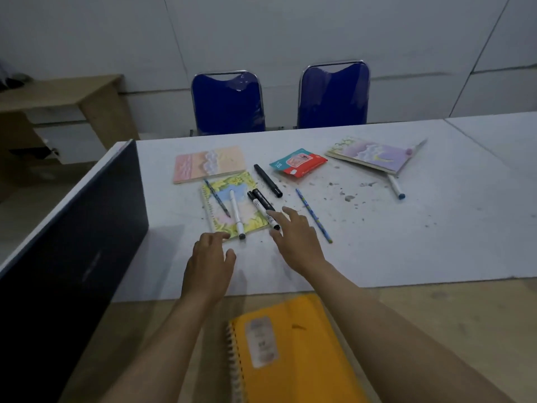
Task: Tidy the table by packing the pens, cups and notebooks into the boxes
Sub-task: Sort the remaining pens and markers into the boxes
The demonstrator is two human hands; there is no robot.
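On the white table (377, 242), left hand (210, 261) and right hand (296, 238) hover spread and empty beside the floral spiral notebook (232, 205) carrying loose pens (236, 213); light, smooth pens likely roll, so pinch mid-barrel first.

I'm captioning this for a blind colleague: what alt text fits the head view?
Two bare hands, left hand and right hand, reach empty over a white table toward black marker pens beside a floral spiral notebook; more notebooks and pens lie scattered beyond.
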